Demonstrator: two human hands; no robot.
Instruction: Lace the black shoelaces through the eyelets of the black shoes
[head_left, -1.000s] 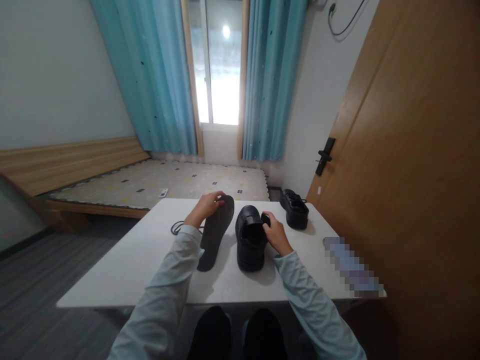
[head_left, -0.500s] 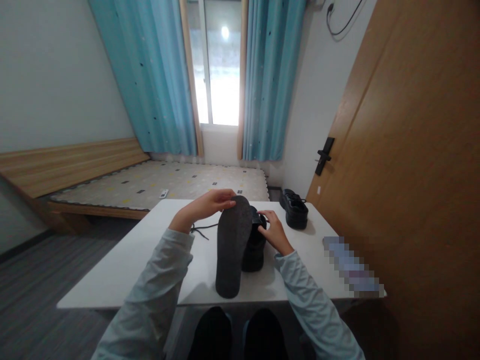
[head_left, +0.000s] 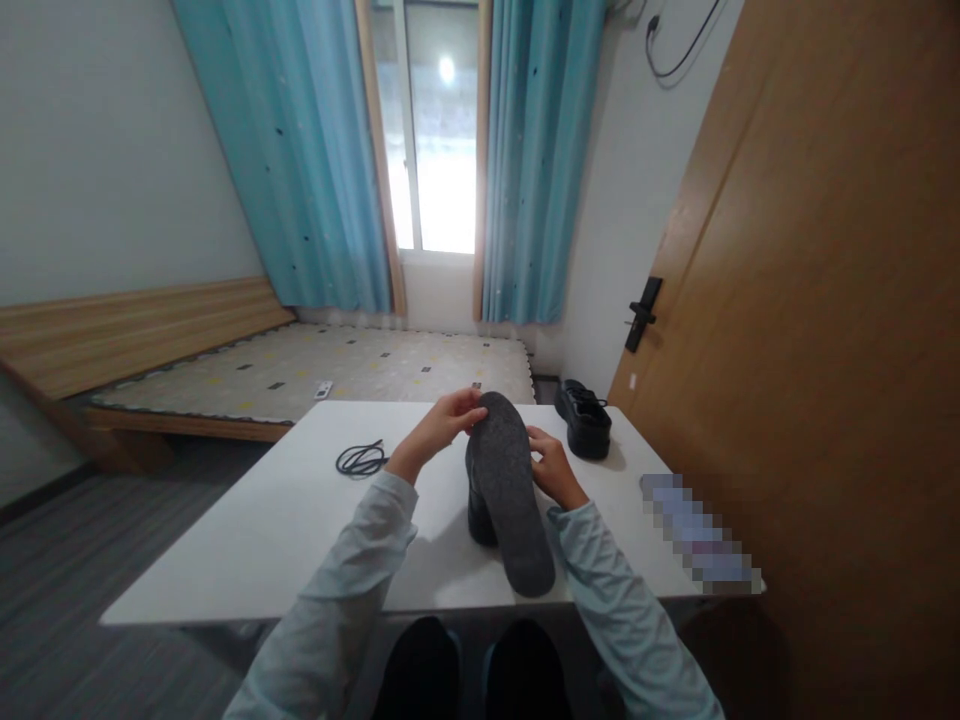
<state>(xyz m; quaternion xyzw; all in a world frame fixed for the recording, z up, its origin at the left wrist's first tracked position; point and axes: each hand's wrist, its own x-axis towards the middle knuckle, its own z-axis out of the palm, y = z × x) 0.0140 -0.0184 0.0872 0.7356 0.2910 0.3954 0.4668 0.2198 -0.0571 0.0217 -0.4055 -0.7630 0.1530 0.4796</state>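
Observation:
A dark grey insole (head_left: 514, 500) is held up over the table with its wide end away from me. My left hand (head_left: 450, 415) pinches that far end between thumb and fingers. My right hand (head_left: 553, 465) is at the insole's right edge, fingers curled; part of them is hidden behind it, so I cannot tell whether they grip the insole or the shoe. Behind the insole and partly covered by it stands a black shoe (head_left: 478, 515) on the table. A coiled black shoelace (head_left: 361, 459) lies left of my left hand.
A second black shoe (head_left: 585, 420), laced, stands at the back right of the white table (head_left: 247, 530). A pixelated flat object (head_left: 701, 530) lies near the right edge. Beyond are a bed (head_left: 390, 365) with a small white item (head_left: 323, 390), and a wooden door (head_left: 810, 330) at right.
My left hand has carried the insole to the right, from the shoe's left side to in front of it. The insole now slants the other way, and the coiled shoelace has come into view.

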